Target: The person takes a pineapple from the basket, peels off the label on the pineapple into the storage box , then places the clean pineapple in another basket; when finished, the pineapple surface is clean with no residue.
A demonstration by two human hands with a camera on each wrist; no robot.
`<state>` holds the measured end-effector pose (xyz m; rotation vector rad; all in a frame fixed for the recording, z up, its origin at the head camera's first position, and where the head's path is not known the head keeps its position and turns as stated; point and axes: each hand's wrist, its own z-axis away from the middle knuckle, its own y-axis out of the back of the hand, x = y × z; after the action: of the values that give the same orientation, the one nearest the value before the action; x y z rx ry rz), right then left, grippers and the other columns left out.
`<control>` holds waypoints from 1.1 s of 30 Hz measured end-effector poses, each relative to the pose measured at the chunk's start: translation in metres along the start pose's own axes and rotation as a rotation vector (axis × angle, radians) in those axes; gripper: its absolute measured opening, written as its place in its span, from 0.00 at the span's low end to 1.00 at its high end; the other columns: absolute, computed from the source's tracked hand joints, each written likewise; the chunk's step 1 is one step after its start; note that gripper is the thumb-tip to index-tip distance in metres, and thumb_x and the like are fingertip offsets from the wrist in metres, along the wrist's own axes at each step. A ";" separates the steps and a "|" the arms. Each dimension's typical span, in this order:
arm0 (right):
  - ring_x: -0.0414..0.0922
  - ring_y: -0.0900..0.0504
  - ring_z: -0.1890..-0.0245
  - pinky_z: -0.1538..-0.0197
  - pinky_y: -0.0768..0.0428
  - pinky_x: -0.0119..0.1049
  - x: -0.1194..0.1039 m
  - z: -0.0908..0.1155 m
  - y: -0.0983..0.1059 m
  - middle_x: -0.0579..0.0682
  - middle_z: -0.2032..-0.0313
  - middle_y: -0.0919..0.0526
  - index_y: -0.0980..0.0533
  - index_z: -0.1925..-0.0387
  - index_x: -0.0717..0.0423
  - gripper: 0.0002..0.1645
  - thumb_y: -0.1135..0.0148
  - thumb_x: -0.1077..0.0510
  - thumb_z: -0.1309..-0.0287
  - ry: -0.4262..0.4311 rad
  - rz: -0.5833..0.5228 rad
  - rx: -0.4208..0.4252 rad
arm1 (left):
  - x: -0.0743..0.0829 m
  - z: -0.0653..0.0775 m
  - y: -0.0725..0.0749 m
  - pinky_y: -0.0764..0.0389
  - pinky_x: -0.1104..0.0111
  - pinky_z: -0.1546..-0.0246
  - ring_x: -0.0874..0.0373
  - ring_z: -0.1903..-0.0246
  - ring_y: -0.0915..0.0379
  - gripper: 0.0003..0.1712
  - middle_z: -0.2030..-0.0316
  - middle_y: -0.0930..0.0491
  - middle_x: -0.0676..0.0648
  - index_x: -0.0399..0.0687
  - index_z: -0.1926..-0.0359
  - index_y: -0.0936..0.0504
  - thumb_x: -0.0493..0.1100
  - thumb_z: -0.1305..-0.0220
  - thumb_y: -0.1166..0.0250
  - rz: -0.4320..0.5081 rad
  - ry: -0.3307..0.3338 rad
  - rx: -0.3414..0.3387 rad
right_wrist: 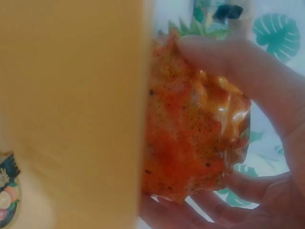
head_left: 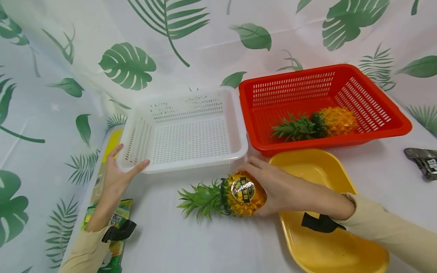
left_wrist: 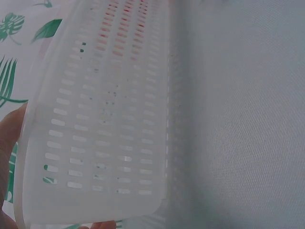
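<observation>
A pineapple (head_left: 243, 197) with a round black-and-gold label lies sideways in front of the white basket, its green crown (head_left: 203, 200) pointing left. My right hand (head_left: 278, 185) grips its base end, thumb at the near side and fingers over the far side. Clear, shiny wrap covers the fruit (right_wrist: 200, 129) in the right wrist view. My left hand (head_left: 117, 172) holds the near left corner of the white slotted basket (head_left: 184, 163), with the thumb over the front rim and a finger along the left rim. Its slotted wall (left_wrist: 100, 133) fills much of the left wrist view.
A red basket (head_left: 283, 146) at the back right holds another pineapple (head_left: 336, 121). The yellow basin (head_left: 338, 242) sits under my right forearm. Green-and-yellow packets (head_left: 117, 250) lie beneath my left forearm; a dark packet (head_left: 423, 161) is at the far right.
</observation>
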<state>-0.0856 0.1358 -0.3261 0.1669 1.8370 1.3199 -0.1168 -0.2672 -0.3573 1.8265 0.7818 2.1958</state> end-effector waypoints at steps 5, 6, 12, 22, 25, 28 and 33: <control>0.41 0.25 0.53 0.51 0.18 0.37 0.000 -0.002 -0.005 0.48 0.51 0.29 0.31 0.43 0.52 0.49 0.15 0.55 0.72 -0.006 -0.014 0.010 | 0.000 -0.001 0.000 0.35 0.70 0.49 0.51 0.39 0.38 0.60 0.29 0.41 0.43 0.62 0.24 0.61 0.52 0.44 0.27 -0.002 -0.006 -0.007; 0.41 0.25 0.53 0.51 0.18 0.37 0.000 -0.002 -0.005 0.48 0.51 0.29 0.31 0.43 0.52 0.49 0.15 0.54 0.71 -0.010 -0.018 0.010 | 0.000 -0.001 0.000 0.35 0.70 0.50 0.52 0.39 0.38 0.60 0.29 0.41 0.43 0.62 0.24 0.61 0.52 0.44 0.27 -0.005 -0.009 -0.008; 0.43 0.25 0.50 0.47 0.19 0.42 -0.002 -0.005 -0.005 0.48 0.47 0.30 0.32 0.42 0.50 0.50 0.15 0.54 0.70 -0.046 -0.025 -0.028 | 0.000 -0.003 0.003 0.35 0.69 0.50 0.53 0.42 0.38 0.60 0.30 0.41 0.42 0.61 0.24 0.62 0.53 0.44 0.28 -0.039 -0.017 -0.021; 0.44 0.26 0.49 0.45 0.20 0.45 -0.005 -0.011 -0.002 0.48 0.46 0.30 0.32 0.41 0.48 0.51 0.14 0.55 0.71 -0.111 -0.028 -0.105 | 0.019 0.004 0.012 0.35 0.58 0.48 0.41 0.40 0.42 0.66 0.31 0.49 0.33 0.43 0.25 0.57 0.54 0.53 0.22 -0.261 -0.132 0.051; 0.44 0.25 0.49 0.45 0.20 0.44 -0.005 -0.011 -0.002 0.47 0.48 0.29 0.31 0.42 0.49 0.51 0.14 0.55 0.72 -0.118 -0.028 -0.109 | 0.028 0.014 0.009 0.37 0.51 0.42 0.42 0.37 0.47 0.67 0.32 0.50 0.35 0.44 0.26 0.52 0.51 0.59 0.18 -0.314 -0.298 0.177; 0.45 0.25 0.49 0.44 0.20 0.46 -0.005 -0.011 -0.001 0.47 0.47 0.29 0.32 0.42 0.48 0.52 0.14 0.55 0.73 -0.113 -0.029 -0.106 | 0.041 0.029 0.000 0.37 0.55 0.35 0.47 0.35 0.48 0.64 0.32 0.47 0.39 0.48 0.27 0.48 0.46 0.61 0.17 -0.265 -0.542 0.277; 0.46 0.26 0.48 0.44 0.21 0.47 -0.005 -0.012 0.000 0.47 0.46 0.29 0.32 0.41 0.47 0.52 0.13 0.54 0.73 -0.123 -0.019 -0.106 | 0.065 0.056 -0.023 0.30 0.70 0.38 0.49 0.36 0.39 0.50 0.37 0.36 0.36 0.34 0.34 0.39 0.55 0.48 0.25 -0.115 -1.000 0.158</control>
<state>-0.0906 0.1245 -0.3223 0.1699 1.6582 1.3596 -0.0830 -0.2028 -0.3069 2.4677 0.7716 0.9113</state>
